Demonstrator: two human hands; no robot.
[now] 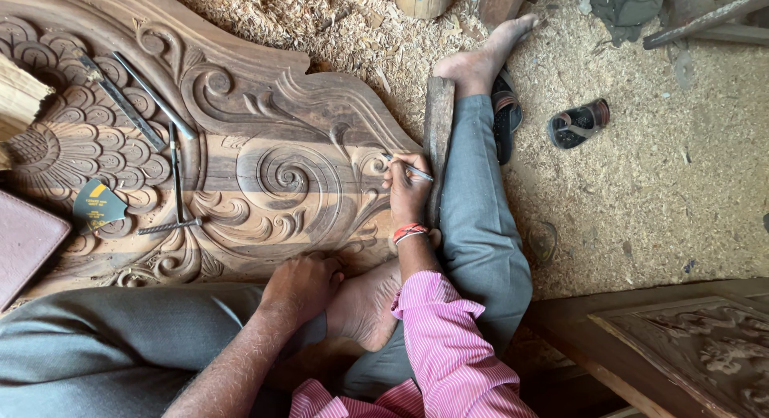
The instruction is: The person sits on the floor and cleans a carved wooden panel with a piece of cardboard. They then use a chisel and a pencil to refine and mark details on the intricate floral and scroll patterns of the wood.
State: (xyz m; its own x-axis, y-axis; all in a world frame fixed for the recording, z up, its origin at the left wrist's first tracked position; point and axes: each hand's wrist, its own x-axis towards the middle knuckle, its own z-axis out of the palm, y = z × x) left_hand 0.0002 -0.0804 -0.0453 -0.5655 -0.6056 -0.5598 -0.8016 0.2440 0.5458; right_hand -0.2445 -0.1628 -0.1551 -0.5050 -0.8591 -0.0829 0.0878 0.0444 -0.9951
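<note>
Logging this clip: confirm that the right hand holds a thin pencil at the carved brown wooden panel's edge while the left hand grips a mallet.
Wrong: the head view shows the left hand empty, resting on the carved brown wooden panel. The right hand holds the thin pencil.

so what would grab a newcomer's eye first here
The big carved wooden panel on the floor, covered in scrolls and petals, fills the left half. At its right edge the right hand holds a pencil to the wood, while the left hand rests at the panel's near edge. Several chisels lie on the carving.
</note>
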